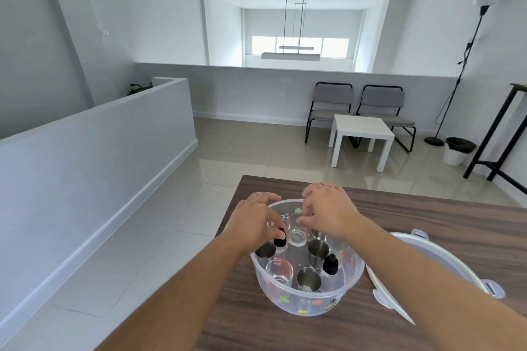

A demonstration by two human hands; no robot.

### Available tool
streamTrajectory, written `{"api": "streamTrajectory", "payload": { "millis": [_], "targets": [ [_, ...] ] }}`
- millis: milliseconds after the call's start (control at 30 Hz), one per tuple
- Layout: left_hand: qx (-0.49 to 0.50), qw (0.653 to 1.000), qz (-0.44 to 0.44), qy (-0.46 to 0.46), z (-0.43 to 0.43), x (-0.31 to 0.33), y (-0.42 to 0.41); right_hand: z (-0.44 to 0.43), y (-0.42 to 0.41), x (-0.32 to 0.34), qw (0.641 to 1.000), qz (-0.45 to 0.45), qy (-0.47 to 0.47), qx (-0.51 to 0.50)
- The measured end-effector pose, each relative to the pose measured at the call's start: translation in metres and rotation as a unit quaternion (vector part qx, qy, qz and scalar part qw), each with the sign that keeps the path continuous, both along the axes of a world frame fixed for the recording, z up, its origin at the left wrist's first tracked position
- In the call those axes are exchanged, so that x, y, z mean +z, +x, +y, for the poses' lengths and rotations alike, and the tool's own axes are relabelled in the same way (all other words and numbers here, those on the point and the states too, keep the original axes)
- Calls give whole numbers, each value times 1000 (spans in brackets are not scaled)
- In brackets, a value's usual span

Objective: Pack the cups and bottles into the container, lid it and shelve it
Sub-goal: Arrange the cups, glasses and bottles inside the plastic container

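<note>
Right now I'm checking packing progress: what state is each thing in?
container: open, upright on the table, holding cups and bottles
lid: off, lying beside the container
steel cups: upright inside
glass cups: upright inside
black-capped bottle: upright, capped
left hand: fingers on a second black-capped bottle
right hand: over the container's far side
</note>
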State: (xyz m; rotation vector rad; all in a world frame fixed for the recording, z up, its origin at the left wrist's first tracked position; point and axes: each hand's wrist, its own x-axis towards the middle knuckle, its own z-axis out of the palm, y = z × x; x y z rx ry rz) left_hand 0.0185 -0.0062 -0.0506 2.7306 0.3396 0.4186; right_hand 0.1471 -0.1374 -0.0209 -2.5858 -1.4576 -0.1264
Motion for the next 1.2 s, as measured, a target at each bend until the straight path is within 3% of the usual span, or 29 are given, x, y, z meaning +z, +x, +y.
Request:
{"api": "streamTrajectory", "payload": {
  "millis": [200, 400, 700, 833, 933, 1200],
  "targets": [
    [-33, 999, 9, -6, -15, 6, 10, -35, -18, 4, 995, 23, -95, 33],
    [-40, 999, 17, 8, -19, 6, 11, -36, -27, 0, 989, 62, -124, 42],
    [-16, 1000, 16, 11, -17, 3, 10, -43, -23, -5, 984, 143, -83, 59],
    [-7, 1000, 18, 0, -16, 2, 9, -49, -2, 2, 998, 49, -46, 0],
    [0, 1000, 17, -5, -15, 1, 5, -53, 5, 1, 995, -3, -85, -44],
    [-3, 1000, 23, 8, -15, 3, 0, -49, 1, -11, 990, -14, -131, -45]
  ]
}}
